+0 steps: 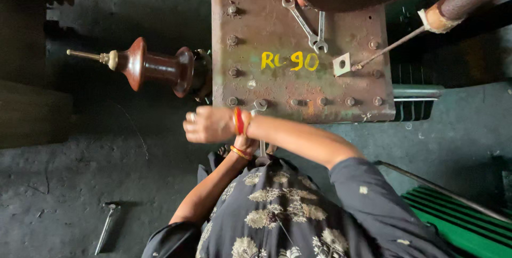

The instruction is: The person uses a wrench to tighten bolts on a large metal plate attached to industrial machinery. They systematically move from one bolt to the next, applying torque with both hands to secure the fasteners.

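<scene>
A person in a dark patterned top bends over a rusty bolted plate [298,85], and everything is placed here from that plate. The arms cross at its near edge. The right hand [208,125], wearing a ring and red and orange bangles, is curled into a loose fist just off the plate's near left corner; whether it grips anything cannot be told. The left hand [246,143] sits under the right wrist, mostly hidden, so its fingers cannot be read; it touches a spanner [261,130] whose head rests by a bolt [232,101] on the plate's near edge, shaft running back toward the body. Two more spanners [308,26] lie crossed on the plate's far part, beside a small square washer [342,64] and a thin rod [389,49]. A brown insulator [154,67] sticks out from the plate's left side. On the floor well left and nearer than the plate lies a hammer [106,226].
</scene>
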